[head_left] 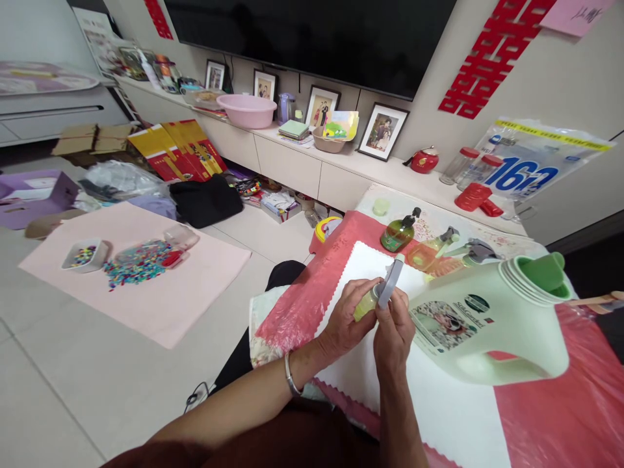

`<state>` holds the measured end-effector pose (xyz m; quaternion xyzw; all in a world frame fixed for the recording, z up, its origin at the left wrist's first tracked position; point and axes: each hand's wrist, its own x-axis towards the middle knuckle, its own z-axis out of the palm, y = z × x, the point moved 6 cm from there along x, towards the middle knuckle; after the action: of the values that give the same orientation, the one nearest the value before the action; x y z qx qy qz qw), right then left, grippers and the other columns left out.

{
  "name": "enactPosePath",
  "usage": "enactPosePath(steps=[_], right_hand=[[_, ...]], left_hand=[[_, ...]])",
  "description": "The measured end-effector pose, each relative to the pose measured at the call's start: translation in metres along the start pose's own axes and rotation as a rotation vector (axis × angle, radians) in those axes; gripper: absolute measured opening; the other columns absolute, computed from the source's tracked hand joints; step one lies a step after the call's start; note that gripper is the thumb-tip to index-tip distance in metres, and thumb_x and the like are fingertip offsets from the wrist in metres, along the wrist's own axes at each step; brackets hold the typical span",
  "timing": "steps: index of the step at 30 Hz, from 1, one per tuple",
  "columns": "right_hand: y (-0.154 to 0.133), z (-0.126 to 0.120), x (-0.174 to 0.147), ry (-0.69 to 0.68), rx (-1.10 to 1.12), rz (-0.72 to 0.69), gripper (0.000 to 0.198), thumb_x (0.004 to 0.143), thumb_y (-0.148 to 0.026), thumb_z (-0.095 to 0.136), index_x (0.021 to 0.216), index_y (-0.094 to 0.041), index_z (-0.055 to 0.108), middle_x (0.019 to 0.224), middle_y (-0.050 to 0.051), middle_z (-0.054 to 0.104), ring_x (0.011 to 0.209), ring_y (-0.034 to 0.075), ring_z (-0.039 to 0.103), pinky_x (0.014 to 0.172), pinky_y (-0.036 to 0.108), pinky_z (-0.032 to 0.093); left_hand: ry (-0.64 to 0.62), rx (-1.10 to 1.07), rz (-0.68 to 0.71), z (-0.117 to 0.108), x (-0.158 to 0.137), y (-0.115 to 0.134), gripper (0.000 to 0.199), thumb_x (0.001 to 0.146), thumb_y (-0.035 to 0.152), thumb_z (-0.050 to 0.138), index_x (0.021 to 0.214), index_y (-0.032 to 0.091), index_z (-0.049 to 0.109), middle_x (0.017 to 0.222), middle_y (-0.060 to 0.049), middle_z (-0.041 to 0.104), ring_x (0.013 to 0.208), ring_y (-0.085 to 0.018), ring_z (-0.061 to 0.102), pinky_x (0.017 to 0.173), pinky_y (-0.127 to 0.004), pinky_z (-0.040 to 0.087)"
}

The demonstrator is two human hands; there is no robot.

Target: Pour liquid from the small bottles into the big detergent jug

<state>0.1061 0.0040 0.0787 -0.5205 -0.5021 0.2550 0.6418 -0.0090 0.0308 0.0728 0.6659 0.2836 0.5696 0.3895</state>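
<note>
My left hand (344, 318) is wrapped round the body of a small spray bottle (363, 304) with pale yellow-green liquid inside. The fingers of my right hand (394, 325) are closed on the bottle's grey spray head (390, 283), which tilts up and away from me. Whether the head is fully seated on the neck I cannot tell. Close by on the right stands a large pale green jug (492, 318) with its mouth uncapped. Beneath my hands lies a white scallop-edged mat (358, 266).
Behind the mat are a dark green pump bottle (397, 234), a yellow spray bottle (424, 255) and another grey trigger head (480, 250). A red plastic cover (292, 315) lies under the mat. Left, a pink sheet (190, 305) on the floor bears scattered colourful pieces (139, 263).
</note>
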Motion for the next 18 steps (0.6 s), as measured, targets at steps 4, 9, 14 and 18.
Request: enactPosePath(steps=[4, 9, 14, 18], right_hand=[[0.008, 0.000, 0.000, 0.051, 0.058, 0.019, 0.032, 0.089, -0.042, 0.073, 0.112, -0.021, 0.068, 0.117, 0.006, 0.059, 0.113, 0.022, 0.056, 0.102, 0.040, 0.044], [0.016, 0.004, -0.003, 0.134, 0.110, 0.080, 0.036, 0.084, -0.040, 0.079, 0.107, -0.020, 0.059, 0.108, 0.004, 0.061, 0.104, 0.021, 0.061, 0.096, 0.038, 0.047], [0.017, 0.000, -0.005, 0.093, 0.081, 0.097, 0.036, 0.086, -0.048, 0.073, 0.105, -0.018, 0.067, 0.104, 0.005, 0.060, 0.104, 0.022, 0.059, 0.098, 0.039, 0.047], [0.022, -0.002, -0.006, 0.115, 0.122, 0.108, 0.036, 0.087, -0.048, 0.072, 0.106, -0.017, 0.069, 0.104, 0.007, 0.061, 0.105, 0.023, 0.059, 0.100, 0.041, 0.047]], left_hand=[[0.004, 0.023, -0.011, -0.001, 0.001, 0.003, 0.046, 0.099, 0.038, 0.059, 0.143, 0.026, 0.053, 0.133, -0.012, 0.059, 0.126, -0.027, 0.057, 0.110, -0.048, 0.048], [-0.015, 0.006, -0.079, -0.001, 0.002, 0.004, 0.040, 0.101, 0.043, 0.053, 0.135, 0.022, 0.058, 0.127, -0.013, 0.061, 0.120, -0.027, 0.059, 0.107, -0.048, 0.049], [-0.007, 0.004, -0.050, -0.001, 0.002, 0.003, 0.040, 0.099, 0.042, 0.057, 0.134, 0.021, 0.057, 0.127, -0.013, 0.060, 0.120, -0.026, 0.059, 0.106, -0.045, 0.049], [-0.018, 0.022, -0.055, 0.000, 0.000, -0.001, 0.038, 0.099, 0.040, 0.058, 0.132, 0.021, 0.058, 0.127, -0.013, 0.060, 0.121, -0.026, 0.058, 0.106, -0.045, 0.049]])
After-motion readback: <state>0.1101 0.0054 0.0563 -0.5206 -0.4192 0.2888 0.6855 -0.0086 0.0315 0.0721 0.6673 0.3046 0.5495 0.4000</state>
